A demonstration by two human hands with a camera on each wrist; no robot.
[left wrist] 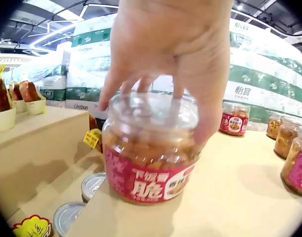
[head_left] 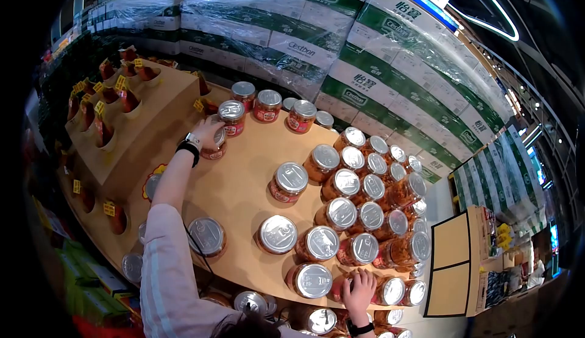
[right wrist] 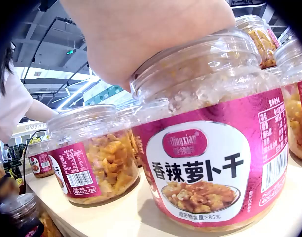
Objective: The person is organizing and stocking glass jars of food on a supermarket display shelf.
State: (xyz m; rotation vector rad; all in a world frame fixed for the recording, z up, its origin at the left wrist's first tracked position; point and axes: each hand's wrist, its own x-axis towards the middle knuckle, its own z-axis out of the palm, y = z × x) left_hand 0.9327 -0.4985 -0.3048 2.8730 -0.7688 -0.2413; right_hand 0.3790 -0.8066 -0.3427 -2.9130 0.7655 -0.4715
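Observation:
Toward the far left of the table, my left hand (head_left: 210,132) grips a jar of pickles (head_left: 214,150) from above. In the left wrist view this jar (left wrist: 151,170) stands upright with a pink label, its clear top between the fingers and thumb. At the near right edge, my right hand (head_left: 361,289) holds a jar of dried radish (head_left: 339,287) by its top, the fingers over the lid. The right wrist view shows that jar (right wrist: 210,163) upright with a pink and white label; the palm (right wrist: 151,39) covers much of its lid.
Many silver-lidded jars (head_left: 346,182) crowd the right side of the wooden table (head_left: 244,186). Several more (head_left: 268,103) line the far edge. A raised wooden stand (head_left: 152,106) with cups sits left. Lower jars (head_left: 250,301) stand below the front edge. Wrapped cartons (head_left: 262,33) rise behind.

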